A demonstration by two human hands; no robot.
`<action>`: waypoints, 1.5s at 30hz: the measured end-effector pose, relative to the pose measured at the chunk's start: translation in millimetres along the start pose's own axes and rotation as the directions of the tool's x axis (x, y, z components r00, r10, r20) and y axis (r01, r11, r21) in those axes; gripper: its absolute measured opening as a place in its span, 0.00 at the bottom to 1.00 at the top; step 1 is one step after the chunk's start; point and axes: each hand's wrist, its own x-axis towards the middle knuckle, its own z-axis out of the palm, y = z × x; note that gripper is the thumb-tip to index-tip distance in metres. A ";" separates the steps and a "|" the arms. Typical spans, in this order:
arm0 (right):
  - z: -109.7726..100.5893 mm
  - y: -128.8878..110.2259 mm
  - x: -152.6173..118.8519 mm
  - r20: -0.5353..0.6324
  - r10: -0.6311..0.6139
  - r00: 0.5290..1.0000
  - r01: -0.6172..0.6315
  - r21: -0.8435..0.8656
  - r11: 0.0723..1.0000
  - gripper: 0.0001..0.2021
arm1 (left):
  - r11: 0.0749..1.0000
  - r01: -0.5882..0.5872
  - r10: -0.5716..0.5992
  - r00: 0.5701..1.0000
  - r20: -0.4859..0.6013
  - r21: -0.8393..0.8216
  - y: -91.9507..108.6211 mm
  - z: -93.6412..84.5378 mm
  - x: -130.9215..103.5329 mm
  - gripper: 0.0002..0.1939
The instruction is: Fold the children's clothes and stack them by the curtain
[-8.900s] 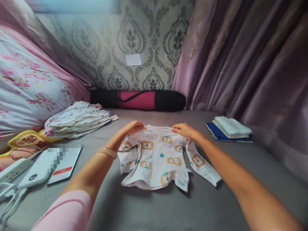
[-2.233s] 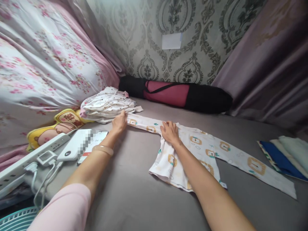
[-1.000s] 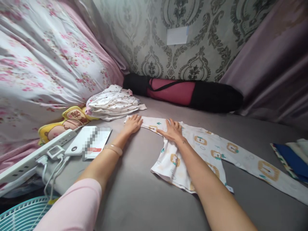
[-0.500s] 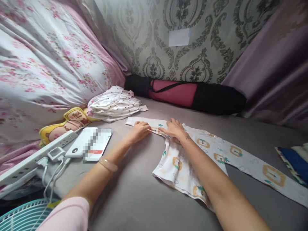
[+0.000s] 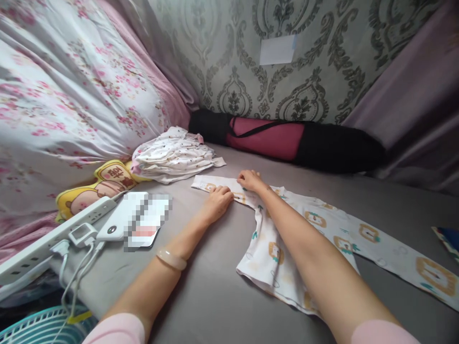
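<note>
A white long-sleeved children's shirt [image 5: 263,239] printed with orange lions and green leaves lies spread on the grey sheet. One sleeve points to the left, the other stretches off to the lower right. My left hand [image 5: 218,204] is closed on the lower edge of the left sleeve, near its cuff; a pale bangle [image 5: 171,259] circles that wrist. Farther up the same sleeve, my right hand [image 5: 251,181] has its fingers curled in a pinch at the upper edge. My right forearm covers part of the shirt's body.
Behind the shirt sits a crumpled pile of white printed clothing [image 5: 175,155]. A black and red long bag [image 5: 265,138] lies along the wall. On the left are a power strip [image 5: 53,239], a white power bank [image 5: 116,224], a yellow cushion [image 5: 86,196] and a teal basket [image 5: 39,325].
My right hand has gone from spread fingers on the sleeve to a pinch at its upper edge. My left hand has shifted slightly right and down. The camera view has turned a little.
</note>
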 end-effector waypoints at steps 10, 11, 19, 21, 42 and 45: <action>18.2 3.6 -4.2 -0.108 0.031 0.994 -0.031 0.005 1.000 0.14 | 0.996 0.009 -0.008 1.000 0.013 -0.092 -1.5 -13.9 -2.0 0.14; 17.0 2.2 -1.8 -0.077 0.020 0.997 -0.020 0.000 1.000 0.15 | 0.992 0.078 -0.079 0.997 -0.009 -0.095 -2.8 -13.0 -1.5 0.15; 16.6 -36.8 28.9 0.030 -0.109 0.994 0.108 0.047 0.993 0.17 | 0.899 0.433 -0.437 0.898 -0.052 -0.070 -12.4 -9.2 -6.0 0.07; 22.8 -44.0 31.6 0.007 -0.120 0.993 0.119 0.058 0.991 0.15 | 0.891 0.444 -0.448 0.893 -0.031 -0.096 -12.3 -10.8 -6.4 0.07; 19.6 16.7 -57.3 0.041 -0.156 0.987 0.156 0.005 0.988 0.28 | 0.854 0.521 -0.519 0.853 0.063 -0.017 -28.4 4.1 -5.5 0.20; 16.7 16.3 -60.9 0.013 -0.137 0.991 0.135 0.108 0.985 0.28 | 0.861 0.509 -0.508 0.860 0.044 0.000 -28.6 5.3 -7.3 0.20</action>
